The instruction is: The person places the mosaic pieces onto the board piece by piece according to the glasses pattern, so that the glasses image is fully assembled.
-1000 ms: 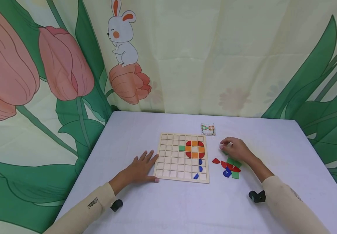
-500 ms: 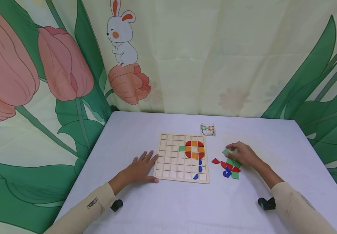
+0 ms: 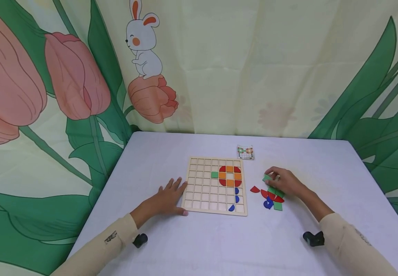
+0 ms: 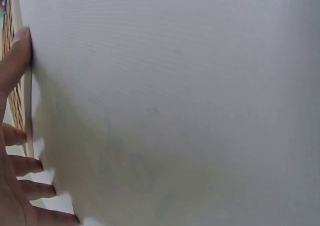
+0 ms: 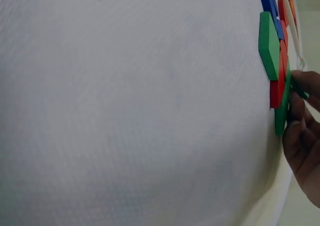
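A wooden grid board [image 3: 203, 188] lies mid-table. In it sit red corner pieces, orange squares, a green square [image 3: 214, 174] and several blue half-round pieces [image 3: 237, 191]. My left hand [image 3: 164, 197] rests flat with spread fingers at the board's left edge; the left wrist view shows its thumb [image 4: 17, 56] against the rim. Right of the board, my right hand [image 3: 283, 180] pinches a green square tile [image 3: 266, 178] above a loose pile. That pile has green tiles [image 3: 278, 207], red pieces [image 3: 255, 189] and blue pieces [image 3: 268, 204]. Fingers partly hide the pinched tile in the right wrist view.
A small pattern card [image 3: 245, 152] lies behind the board's far right corner. The white-covered table [image 3: 199, 245] ends at a printed curtain [image 3: 226, 69] with tulips and a rabbit. A black wrist device [image 3: 313, 239] hangs below the right sleeve.
My right hand has drawn back to the right from a second ago, bringing the green tile at its fingertips into view. The left hand and the board stay in place.
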`<action>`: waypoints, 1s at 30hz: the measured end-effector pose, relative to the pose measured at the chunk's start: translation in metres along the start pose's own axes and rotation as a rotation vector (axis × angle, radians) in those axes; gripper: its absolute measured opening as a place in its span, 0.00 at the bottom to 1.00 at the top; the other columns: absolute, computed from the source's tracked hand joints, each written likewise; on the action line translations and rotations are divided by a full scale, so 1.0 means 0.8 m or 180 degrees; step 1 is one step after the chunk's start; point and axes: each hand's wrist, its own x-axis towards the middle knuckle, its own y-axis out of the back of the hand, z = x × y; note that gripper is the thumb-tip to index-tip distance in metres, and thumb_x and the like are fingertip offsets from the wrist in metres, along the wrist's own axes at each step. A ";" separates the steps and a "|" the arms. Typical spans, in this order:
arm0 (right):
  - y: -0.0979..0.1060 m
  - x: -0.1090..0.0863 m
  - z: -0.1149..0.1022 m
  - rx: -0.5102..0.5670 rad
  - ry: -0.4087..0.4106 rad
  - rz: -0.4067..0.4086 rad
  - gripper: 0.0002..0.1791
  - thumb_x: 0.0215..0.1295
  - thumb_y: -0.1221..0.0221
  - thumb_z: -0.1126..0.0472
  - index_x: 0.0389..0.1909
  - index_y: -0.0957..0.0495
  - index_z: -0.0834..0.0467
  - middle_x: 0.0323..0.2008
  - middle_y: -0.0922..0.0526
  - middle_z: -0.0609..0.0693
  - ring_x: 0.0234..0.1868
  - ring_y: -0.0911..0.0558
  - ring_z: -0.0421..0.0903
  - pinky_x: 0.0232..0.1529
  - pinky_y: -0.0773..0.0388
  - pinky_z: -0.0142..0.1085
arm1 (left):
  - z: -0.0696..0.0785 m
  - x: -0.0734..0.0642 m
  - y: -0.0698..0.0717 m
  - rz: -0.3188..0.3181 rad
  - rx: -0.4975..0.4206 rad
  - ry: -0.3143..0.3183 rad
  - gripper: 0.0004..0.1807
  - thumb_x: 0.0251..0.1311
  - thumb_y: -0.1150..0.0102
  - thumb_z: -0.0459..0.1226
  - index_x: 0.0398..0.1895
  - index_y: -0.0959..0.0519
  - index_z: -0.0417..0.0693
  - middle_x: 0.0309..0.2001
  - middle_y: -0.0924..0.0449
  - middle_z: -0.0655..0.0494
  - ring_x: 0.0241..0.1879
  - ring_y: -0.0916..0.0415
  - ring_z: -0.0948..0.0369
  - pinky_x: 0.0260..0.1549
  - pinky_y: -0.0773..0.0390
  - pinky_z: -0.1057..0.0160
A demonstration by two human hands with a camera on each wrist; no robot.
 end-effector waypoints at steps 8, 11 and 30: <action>-0.004 0.003 -0.013 0.0059 0.0033 -0.0063 0.19 0.68 0.38 0.61 0.58 0.21 0.59 0.40 0.19 0.56 0.34 0.23 0.47 0.31 0.19 0.36 | 0.001 0.003 0.000 -0.0022 -0.0101 0.0065 0.63 0.47 0.30 0.65 0.81 0.50 0.49 0.81 0.56 0.43 0.79 0.57 0.38 0.62 0.40 0.26; -0.004 0.004 -0.023 0.0147 0.0041 -0.0067 0.18 0.68 0.38 0.60 0.58 0.20 0.58 0.39 0.18 0.56 0.30 0.22 0.48 0.31 0.18 0.36 | 0.003 0.003 0.001 -0.0020 -0.0120 0.0070 0.63 0.47 0.29 0.65 0.81 0.49 0.49 0.81 0.55 0.43 0.79 0.57 0.37 0.62 0.40 0.25; -0.036 0.032 -0.094 0.0686 0.0264 -0.0101 0.21 0.69 0.37 0.59 0.61 0.22 0.58 0.42 0.19 0.57 0.31 0.20 0.49 0.32 0.18 0.36 | 0.003 0.000 0.004 0.0046 -0.0177 0.0076 0.62 0.47 0.29 0.64 0.81 0.48 0.49 0.81 0.55 0.43 0.79 0.57 0.38 0.62 0.41 0.25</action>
